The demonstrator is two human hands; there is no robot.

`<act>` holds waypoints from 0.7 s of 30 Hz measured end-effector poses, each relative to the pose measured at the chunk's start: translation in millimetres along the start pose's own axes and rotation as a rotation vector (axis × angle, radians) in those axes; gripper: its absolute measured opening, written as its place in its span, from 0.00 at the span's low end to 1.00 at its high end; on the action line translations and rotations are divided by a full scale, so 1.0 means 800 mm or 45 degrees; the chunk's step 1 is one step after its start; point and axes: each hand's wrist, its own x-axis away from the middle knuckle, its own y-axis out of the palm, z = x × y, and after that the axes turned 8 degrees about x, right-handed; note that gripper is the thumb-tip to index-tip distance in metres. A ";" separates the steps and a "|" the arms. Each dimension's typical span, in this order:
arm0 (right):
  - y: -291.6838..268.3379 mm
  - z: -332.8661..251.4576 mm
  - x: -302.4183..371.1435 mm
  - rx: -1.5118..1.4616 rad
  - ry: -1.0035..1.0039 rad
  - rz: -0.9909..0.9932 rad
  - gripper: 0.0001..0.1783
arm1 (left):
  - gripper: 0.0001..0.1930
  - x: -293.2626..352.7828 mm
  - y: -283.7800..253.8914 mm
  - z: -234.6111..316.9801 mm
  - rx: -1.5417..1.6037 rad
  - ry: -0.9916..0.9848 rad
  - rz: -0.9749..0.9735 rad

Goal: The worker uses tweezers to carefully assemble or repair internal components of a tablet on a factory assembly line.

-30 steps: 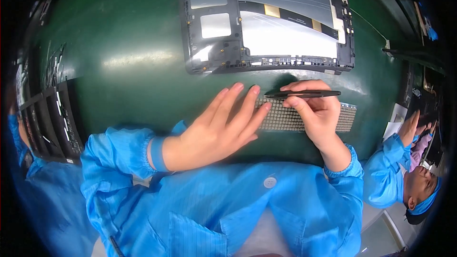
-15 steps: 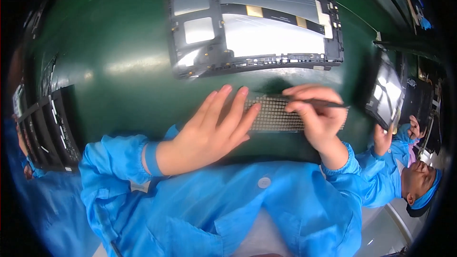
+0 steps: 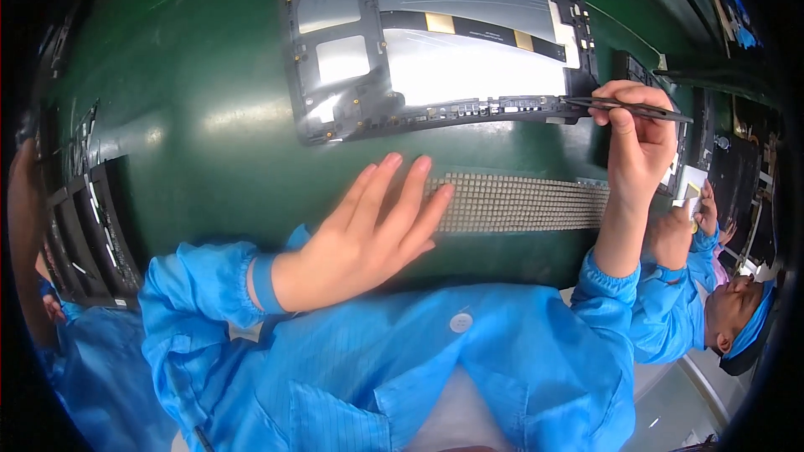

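My right hand [image 3: 634,138] grips a pair of black tweezers [image 3: 662,112], whose tips reach the lower right corner of a dark device frame [image 3: 331,117]. Whether the tips hold a small piece I cannot tell. The frame carries a silver panel [image 3: 477,67] and a black strip with gold patches [image 3: 494,29]. Nearer to me lies a clear sheet covered with rows of small grey-beige square pads [image 3: 519,202]. My left hand [image 3: 360,234] rests with fingers spread, its fingertips on the sheet's left end. A blue band circles that wrist.
All this lies on a green work surface [image 3: 209,100]. A black slotted tray [image 3: 96,226] with thin white strips stands at the left. On the right, a co-worker in blue [image 3: 682,305] handles a small white piece [image 3: 689,184] beside dark parts.
My right hand with the tweezers has gone from over the pad sheet up and right to the frame's corner. The frame has shifted slightly left. My left hand stays put.
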 end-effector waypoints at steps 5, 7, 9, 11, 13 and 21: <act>0.002 -0.005 -0.001 0.012 0.001 -0.005 0.09 | 0.29 0.000 -0.001 -0.001 -0.007 0.004 0.008; 0.009 -0.012 0.000 0.154 -0.006 0.006 0.10 | 0.29 0.000 0.000 -0.001 -0.016 -0.005 0.005; 0.000 -0.008 0.004 0.451 -0.288 -0.088 0.12 | 0.29 -0.001 0.002 -0.002 0.012 0.007 0.093; 0.011 -0.020 0.022 0.215 -0.193 0.086 0.13 | 0.29 -0.001 0.003 -0.002 0.013 -0.006 0.106; 0.028 -0.034 0.037 0.084 -0.002 0.229 0.11 | 0.29 0.000 0.005 0.000 0.014 -0.016 0.106; 0.102 -0.033 0.077 -0.213 0.577 -0.161 0.12 | 0.32 -0.007 0.006 0.006 0.029 0.000 0.120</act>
